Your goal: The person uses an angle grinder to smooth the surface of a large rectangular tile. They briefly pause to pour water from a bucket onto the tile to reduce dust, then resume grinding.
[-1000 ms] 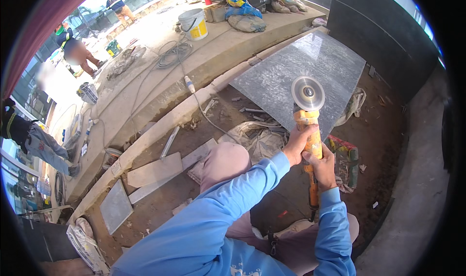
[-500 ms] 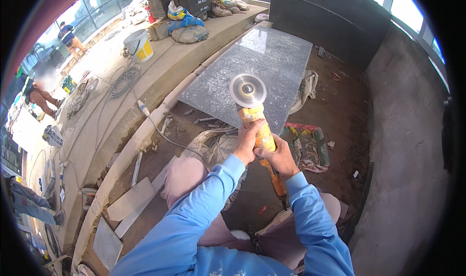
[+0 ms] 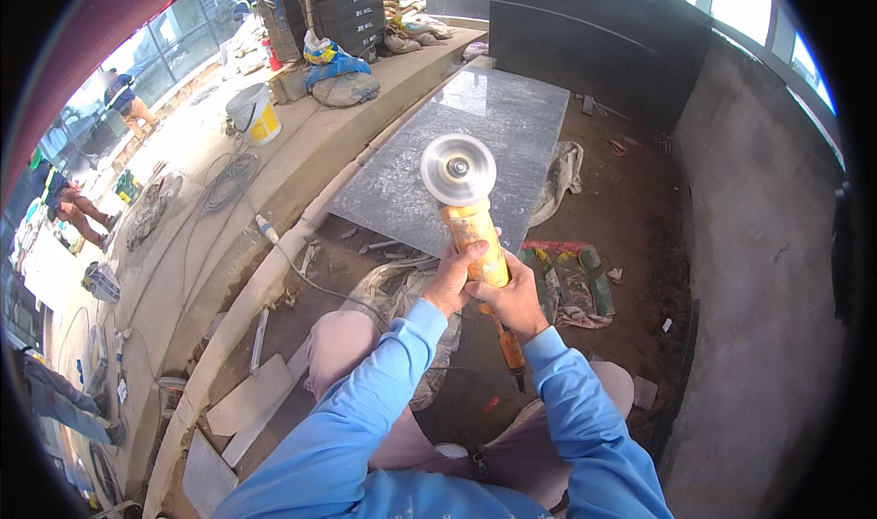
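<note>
Both my hands are wrapped round a yellow angle grinder (image 3: pixel 472 216), its disc pointing away from me. My left hand (image 3: pixel 453 275) grips the body just behind the head, thumb across the top. Close behind it, my right hand (image 3: pixel 514 297) holds the lower body, thumb towards the left hand. The round silver disc (image 3: pixel 443 183) looks smeared, as if spinning, and appears over a dark grey stone slab (image 3: pixel 384 167); whether it touches cannot be told. The grinder's rear end (image 3: pixel 512 354) points down between my knees.
A cable with a connector (image 3: pixel 266 227) crosses the concrete ledge at left. Stone offcuts (image 3: pixel 248 396) lie beside my left knee, a crumpled sack (image 3: pixel 585 286) at right. A grey wall (image 3: pixel 767 245) bounds the right side. A bucket (image 3: pixel 254 114) and people (image 3: pixel 68 199) are farther left.
The view has shifted slightly, so the slab and surroundings sit a little further left. The grinder stays in both hands, its rear end tilted slightly differently.
</note>
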The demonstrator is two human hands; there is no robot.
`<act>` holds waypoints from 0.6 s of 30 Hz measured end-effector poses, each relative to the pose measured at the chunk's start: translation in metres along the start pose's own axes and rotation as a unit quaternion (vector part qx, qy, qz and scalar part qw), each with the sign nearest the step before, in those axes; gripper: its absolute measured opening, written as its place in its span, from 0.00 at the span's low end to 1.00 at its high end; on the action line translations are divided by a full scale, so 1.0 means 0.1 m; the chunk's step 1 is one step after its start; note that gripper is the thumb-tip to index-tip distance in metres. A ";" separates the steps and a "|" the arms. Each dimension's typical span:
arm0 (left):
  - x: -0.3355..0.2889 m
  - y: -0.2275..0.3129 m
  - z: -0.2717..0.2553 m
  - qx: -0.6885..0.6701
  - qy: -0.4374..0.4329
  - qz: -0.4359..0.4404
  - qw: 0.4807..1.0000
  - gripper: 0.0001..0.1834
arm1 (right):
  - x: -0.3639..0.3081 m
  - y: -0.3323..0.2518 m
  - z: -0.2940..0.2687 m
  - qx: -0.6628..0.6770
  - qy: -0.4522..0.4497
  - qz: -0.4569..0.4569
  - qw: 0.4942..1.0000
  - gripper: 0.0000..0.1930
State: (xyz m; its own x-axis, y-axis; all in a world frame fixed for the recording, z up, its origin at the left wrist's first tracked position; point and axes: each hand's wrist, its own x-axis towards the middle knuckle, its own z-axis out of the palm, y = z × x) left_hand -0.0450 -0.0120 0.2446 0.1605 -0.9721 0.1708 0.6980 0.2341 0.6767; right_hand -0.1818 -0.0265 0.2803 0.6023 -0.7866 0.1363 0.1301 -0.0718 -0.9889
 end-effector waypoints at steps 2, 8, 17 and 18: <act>-0.01 -0.02 0.05 -0.017 -0.017 -0.020 1.000 0.32 | 0.01 -0.04 -0.02 -0.044 0.005 -0.034 0.998 0.32; -0.03 0.00 0.05 -0.016 -0.004 -0.040 0.999 0.31 | -0.04 -0.12 0.08 -0.046 0.005 -0.035 0.998 0.25; -0.09 0.00 0.03 -0.027 0.013 -0.032 0.999 0.27 | -0.07 -0.09 0.15 -0.051 0.005 -0.017 0.999 0.22; -0.08 -0.01 0.04 -0.027 0.016 -0.031 0.999 0.27 | -0.06 -0.10 0.14 -0.050 0.005 -0.018 0.999 0.22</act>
State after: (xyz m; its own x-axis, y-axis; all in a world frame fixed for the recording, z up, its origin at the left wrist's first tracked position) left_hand -0.0499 -0.0047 0.2453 0.1372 -0.9849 0.1058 0.7434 0.1730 0.6460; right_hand -0.1759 -0.0122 0.2898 0.5900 -0.7889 0.1718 0.0717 -0.1608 -0.9844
